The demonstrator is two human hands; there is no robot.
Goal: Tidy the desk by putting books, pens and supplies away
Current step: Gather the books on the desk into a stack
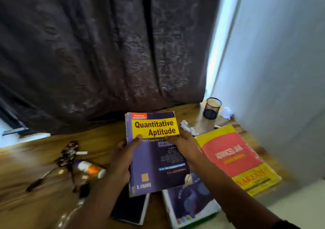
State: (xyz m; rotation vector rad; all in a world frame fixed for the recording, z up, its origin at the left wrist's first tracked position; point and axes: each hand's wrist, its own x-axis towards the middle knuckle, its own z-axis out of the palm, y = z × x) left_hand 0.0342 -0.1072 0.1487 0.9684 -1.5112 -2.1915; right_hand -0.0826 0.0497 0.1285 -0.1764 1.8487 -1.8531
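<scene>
Both hands lift a purple "Quantitative Aptitude" book [154,151] above the wooden desk [35,184]: left hand [123,160] grips its left edge, right hand [184,146] its right, thumbs on the cover. Right of it lies a red-and-yellow Java book [235,158]; beneath, a dark notebook [130,209] and another book [191,206]. Behind stands a mesh pen holder [212,108], with crumpled paper [187,127] near it.

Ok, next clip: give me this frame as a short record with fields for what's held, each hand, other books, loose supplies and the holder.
held: Quantitative Aptitude book, lifted above the desk
left hand: grips the book's left edge
right hand: grips its right edge
other books: red and yellow book at right; dark book and white-edged book beneath
supplies: glue bottle, crumpled paper
holder: mesh pen cup, contents not visible
</scene>
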